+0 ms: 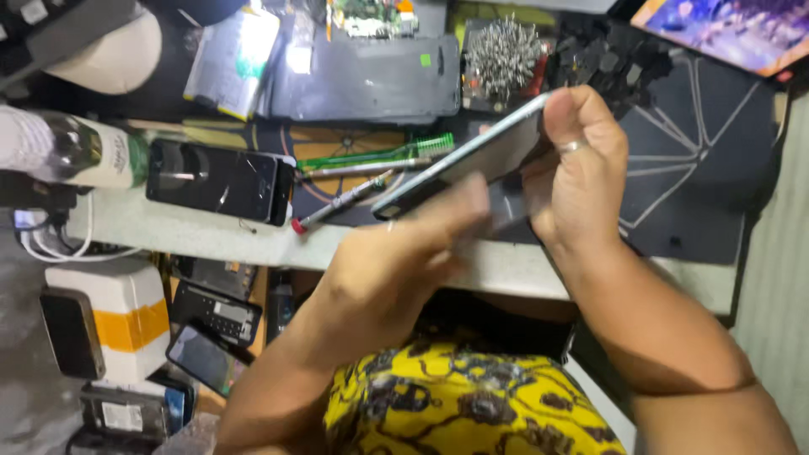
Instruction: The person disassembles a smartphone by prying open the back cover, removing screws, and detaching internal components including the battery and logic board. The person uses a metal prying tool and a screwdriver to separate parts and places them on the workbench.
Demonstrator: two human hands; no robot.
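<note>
Both my hands hold a slim smartphone (pixel 472 156) with a light metal edge, tilted up above the workbench. My right hand (pixel 577 164), with a ring on one finger, grips its upper end. My left hand (pixel 404 253) is blurred and holds its lower end from below. Just behind the phone on the mat lie a screwdriver with a red tip (pixel 341 202), a green toothbrush (pixel 379 152) and a thin metal tool (pixel 362 168).
A black phone with a cracked screen (pixel 215 181) lies at the left by a white bottle (pixel 80 152). A phone back panel (pixel 371 80), a holder of screwdriver bits (pixel 504 57), and a dark work mat (pixel 699 160) fill the bench. Several phones (pixel 206 354) are stacked below left.
</note>
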